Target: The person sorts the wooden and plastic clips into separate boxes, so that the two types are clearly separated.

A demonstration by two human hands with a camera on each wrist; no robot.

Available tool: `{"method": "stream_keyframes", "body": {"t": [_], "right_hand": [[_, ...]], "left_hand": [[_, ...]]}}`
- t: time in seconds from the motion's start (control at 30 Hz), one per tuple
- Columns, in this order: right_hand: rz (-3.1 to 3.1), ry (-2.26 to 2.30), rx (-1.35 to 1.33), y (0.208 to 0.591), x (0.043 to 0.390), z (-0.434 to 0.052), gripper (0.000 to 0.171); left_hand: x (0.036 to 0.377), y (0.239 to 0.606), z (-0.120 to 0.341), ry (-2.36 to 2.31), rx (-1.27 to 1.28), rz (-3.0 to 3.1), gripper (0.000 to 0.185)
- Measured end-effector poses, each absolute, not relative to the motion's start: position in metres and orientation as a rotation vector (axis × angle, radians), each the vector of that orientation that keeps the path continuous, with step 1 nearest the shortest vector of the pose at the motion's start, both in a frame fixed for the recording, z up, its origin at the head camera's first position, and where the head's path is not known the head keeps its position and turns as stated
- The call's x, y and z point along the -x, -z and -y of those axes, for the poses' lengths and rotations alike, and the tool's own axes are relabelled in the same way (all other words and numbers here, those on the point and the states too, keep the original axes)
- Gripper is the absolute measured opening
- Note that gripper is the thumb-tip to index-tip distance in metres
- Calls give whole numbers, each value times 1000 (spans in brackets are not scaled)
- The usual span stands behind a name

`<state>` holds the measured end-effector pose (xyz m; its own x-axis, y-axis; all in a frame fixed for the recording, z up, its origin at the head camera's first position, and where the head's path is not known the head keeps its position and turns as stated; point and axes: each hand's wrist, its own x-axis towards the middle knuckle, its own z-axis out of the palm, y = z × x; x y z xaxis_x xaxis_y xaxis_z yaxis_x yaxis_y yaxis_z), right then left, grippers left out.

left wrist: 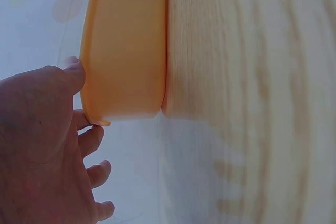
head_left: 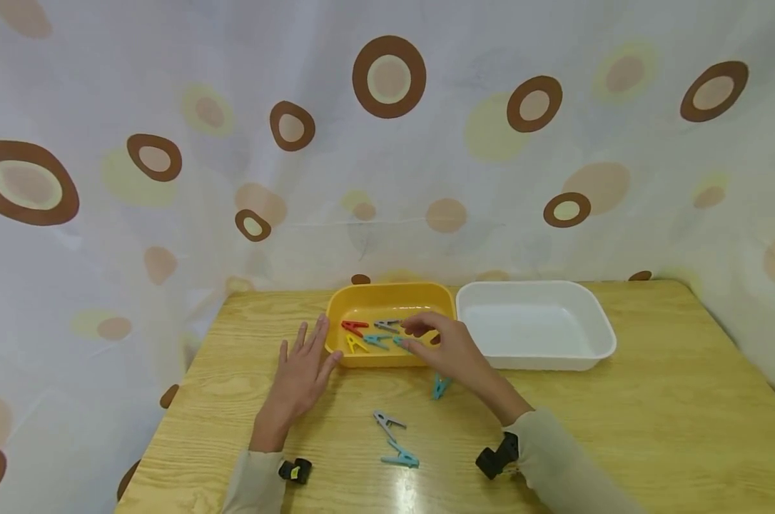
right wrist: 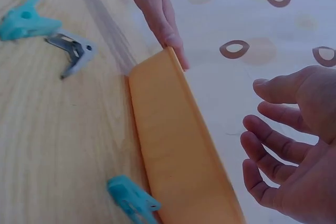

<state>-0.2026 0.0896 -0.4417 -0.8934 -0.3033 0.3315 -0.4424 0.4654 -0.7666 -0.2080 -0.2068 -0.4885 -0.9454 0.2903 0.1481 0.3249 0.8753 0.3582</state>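
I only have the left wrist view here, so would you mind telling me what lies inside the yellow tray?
Observer: In the head view the yellow tray holds several clothespins, among them a red one, a yellow one and a grey one.
Operator: Thank you. Where is the other hand?
Observer: The right hand hovers over the tray's right half, fingers loosely spread and holding nothing.
Operator: Are any pins outside the tray?
Observer: Yes, three lie on the table: a teal one just in front of the tray, then a grey one and another teal one nearer the person.
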Motion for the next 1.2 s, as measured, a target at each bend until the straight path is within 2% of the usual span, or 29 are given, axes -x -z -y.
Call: {"method": "stream_keyframes", "body": {"t": [0.6,0.8,1.2], "right_hand": [[2516,-1573,-612,466,146,-98,23],[2528,-1765,-554,468,131,-96,25],[2621,-1863,-594,479,105,-93,27]], "left_hand": [[209,485,206,617,484,2983,72],[207,483,207,609,478,2981,72],[208,487,206,603,491,2963,72]]}}
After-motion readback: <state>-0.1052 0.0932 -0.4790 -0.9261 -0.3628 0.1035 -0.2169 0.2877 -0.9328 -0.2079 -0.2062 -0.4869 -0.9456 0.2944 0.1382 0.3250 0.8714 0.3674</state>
